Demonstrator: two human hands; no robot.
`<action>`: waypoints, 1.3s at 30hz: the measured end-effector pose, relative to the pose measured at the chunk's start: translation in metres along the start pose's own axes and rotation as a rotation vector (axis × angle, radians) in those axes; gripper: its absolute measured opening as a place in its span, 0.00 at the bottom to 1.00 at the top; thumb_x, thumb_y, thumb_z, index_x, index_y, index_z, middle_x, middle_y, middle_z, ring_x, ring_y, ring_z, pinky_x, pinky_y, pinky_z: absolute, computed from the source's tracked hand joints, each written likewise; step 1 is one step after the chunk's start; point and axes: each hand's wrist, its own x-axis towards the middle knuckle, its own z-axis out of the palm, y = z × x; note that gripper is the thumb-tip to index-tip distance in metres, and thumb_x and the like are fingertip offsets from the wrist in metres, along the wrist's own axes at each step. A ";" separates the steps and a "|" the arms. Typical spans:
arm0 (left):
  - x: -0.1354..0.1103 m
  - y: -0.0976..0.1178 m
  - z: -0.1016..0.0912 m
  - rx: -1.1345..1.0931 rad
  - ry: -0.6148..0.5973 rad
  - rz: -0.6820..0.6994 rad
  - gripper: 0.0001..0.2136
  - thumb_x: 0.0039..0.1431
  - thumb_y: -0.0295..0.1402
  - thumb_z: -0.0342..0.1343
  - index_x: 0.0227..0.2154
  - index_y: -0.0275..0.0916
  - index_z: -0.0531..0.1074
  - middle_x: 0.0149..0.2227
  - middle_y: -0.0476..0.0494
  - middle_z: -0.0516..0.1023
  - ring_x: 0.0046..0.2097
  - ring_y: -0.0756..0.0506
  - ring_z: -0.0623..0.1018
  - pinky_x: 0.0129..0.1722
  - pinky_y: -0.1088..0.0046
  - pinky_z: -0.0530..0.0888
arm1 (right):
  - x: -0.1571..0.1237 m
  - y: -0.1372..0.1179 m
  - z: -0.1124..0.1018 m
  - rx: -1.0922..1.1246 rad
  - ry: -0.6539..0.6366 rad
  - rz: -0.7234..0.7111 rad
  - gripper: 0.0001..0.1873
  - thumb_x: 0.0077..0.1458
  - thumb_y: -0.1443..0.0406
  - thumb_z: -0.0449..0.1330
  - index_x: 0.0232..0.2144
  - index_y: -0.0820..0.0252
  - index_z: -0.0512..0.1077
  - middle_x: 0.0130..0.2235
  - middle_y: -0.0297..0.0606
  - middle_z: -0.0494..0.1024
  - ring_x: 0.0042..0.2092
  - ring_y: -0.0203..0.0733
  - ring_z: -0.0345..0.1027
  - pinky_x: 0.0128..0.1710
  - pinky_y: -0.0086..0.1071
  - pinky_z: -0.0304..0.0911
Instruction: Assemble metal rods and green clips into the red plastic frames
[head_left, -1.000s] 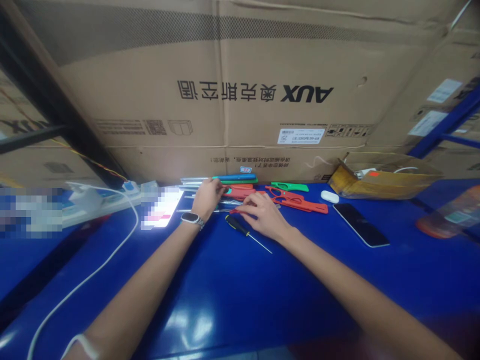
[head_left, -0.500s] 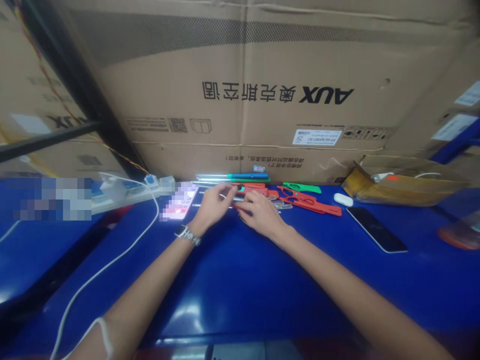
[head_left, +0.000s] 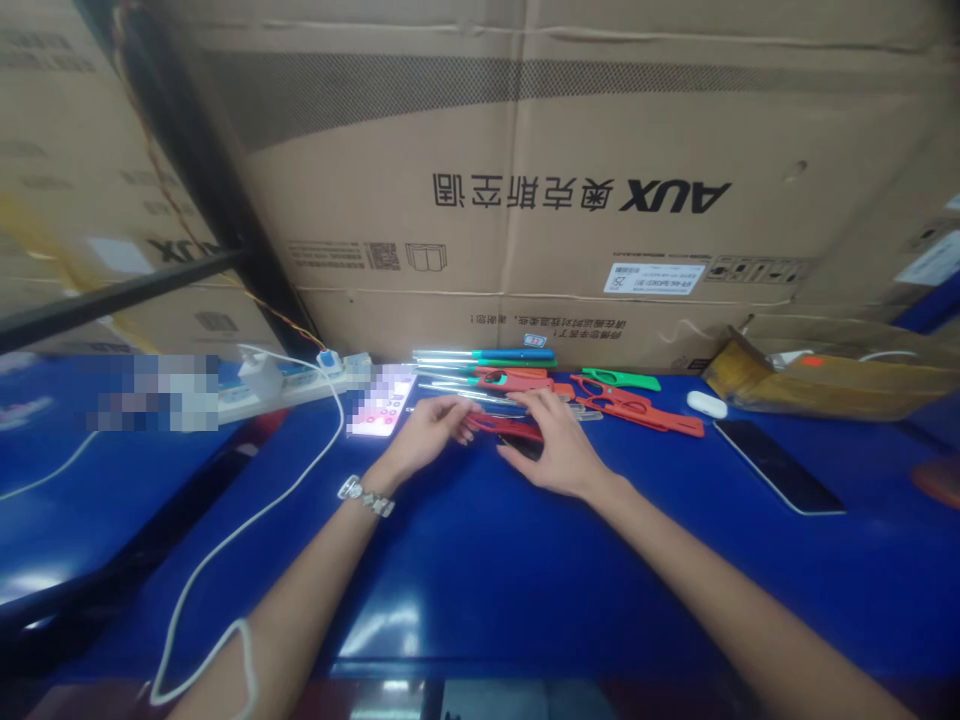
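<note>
1. Head view: we see a big box point(head_left: 570, 120) behind our blue table point(head_left: 487, 575).
2. Our right hand point(head_left: 562, 445) is half open; we can't tell if it grips anything.
3. Our left hand point(head_left: 433, 432) is curled; its hold we can't tell.
4. Between our hands is a red handle point(head_left: 510, 427).
</note>
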 end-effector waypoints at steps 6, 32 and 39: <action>-0.002 0.001 -0.013 0.079 0.000 0.005 0.21 0.60 0.50 0.53 0.33 0.34 0.74 0.24 0.47 0.74 0.25 0.50 0.73 0.27 0.74 0.70 | -0.016 0.016 -0.008 -0.099 -0.206 0.192 0.16 0.53 0.61 0.63 0.45 0.57 0.72 0.44 0.42 0.77 0.46 0.49 0.71 0.47 0.43 0.63; -0.019 -0.005 0.027 0.978 -0.119 0.308 0.11 0.69 0.35 0.46 0.42 0.38 0.73 0.40 0.40 0.73 0.43 0.41 0.73 0.45 0.63 0.71 | 0.076 0.055 0.002 -0.495 -0.201 -0.016 0.12 0.62 0.60 0.58 0.46 0.57 0.75 0.45 0.44 0.74 0.48 0.51 0.62 0.46 0.42 0.51; -0.016 -0.009 0.023 0.937 -0.109 0.298 0.11 0.68 0.37 0.46 0.41 0.39 0.73 0.39 0.41 0.73 0.42 0.41 0.73 0.43 0.63 0.71 | 0.063 0.062 -0.004 -0.459 -0.173 0.021 0.15 0.61 0.64 0.57 0.50 0.54 0.74 0.47 0.45 0.72 0.49 0.52 0.61 0.46 0.43 0.52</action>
